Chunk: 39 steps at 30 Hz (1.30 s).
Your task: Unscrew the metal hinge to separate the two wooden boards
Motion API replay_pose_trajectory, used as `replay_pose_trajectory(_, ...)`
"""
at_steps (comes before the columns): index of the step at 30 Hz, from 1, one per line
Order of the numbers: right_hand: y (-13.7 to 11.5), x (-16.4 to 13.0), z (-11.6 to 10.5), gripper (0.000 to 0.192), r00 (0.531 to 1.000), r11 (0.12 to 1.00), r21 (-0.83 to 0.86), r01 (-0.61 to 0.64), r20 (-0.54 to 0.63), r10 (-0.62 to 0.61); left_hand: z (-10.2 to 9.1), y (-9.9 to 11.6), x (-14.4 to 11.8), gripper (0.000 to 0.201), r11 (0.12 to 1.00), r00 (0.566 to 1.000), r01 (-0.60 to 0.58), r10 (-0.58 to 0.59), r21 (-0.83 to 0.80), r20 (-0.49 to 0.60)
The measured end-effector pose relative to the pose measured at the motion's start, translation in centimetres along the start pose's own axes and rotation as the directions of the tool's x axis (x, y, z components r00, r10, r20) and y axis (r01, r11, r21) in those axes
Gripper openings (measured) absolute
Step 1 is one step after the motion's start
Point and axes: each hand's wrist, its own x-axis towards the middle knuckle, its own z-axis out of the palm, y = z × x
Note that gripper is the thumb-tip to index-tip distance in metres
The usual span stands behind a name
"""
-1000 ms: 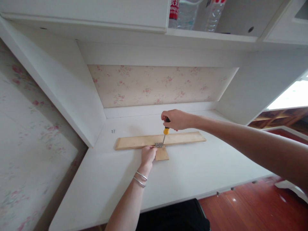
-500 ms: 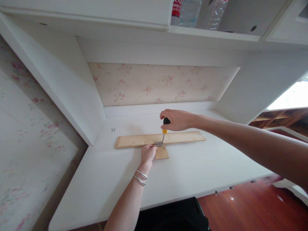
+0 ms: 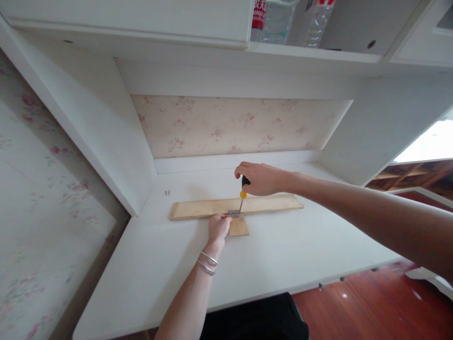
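Note:
My right hand is closed around the black and yellow handle of a screwdriver. Its shaft points down, the tip meeting the right end of a small metal hinge. That hinge lies across the joint between a long wooden board and a small wooden piece in front of it. At the hinge's left end my left hand pinches with its fingertips, touching the wood there too. Two bangles circle the left wrist.
Two small screws lie on the white desk, left of the board's far side. Plastic bottles stand in the open shelf overhead. White side panels enclose the desk, and a black seat is below its front edge.
The view has shifted slightly. Both hands stay in place at the hinge, and the screwdriver handle sits at a slightly different tilt in my right hand.

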Motion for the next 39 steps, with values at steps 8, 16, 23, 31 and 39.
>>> replay_pose_trajectory(8, -0.47, -0.33, -0.2, 0.024, 1.0, 0.999, -0.036, -0.011, 0.009, 0.011, -0.05, -0.08, 0.14, 0.015, 0.998, 1.0, -0.018, 0.018, 0.059, -0.001)
replay_pose_trajectory(16, -0.9, -0.3, -0.46, 0.024, 0.999, 0.998, -0.062, -0.027, 0.026, 0.029, -0.09, -0.15, 0.1, 0.016, 0.994, 0.999, -0.033, 0.033, 0.105, -0.001)
replay_pose_trajectory(23, -0.9, -0.31, -0.62, 0.025, 0.999, 0.997, -0.072, -0.029, 0.042, 0.032, -0.09, -0.32, 0.18, 0.016, 0.992, 0.999, -0.04, 0.041, 0.12, 0.001)
replay_pose_trajectory(31, -0.96, -0.3, -0.61, 0.035, 0.998, 0.999, -0.026, 0.036, 0.059, -0.034, -0.11, -0.3, 0.17, 0.015, 0.992, 0.998, -0.057, 0.057, 0.114, 0.006)
replay_pose_trajectory(39, -0.76, -0.5, -0.83, 0.034, 0.992, 0.997, -0.039, 0.067, 0.112, -0.062, -0.09, -0.09, -0.05, 0.016, 0.993, 0.999, -0.054, 0.054, 0.102, 0.003)
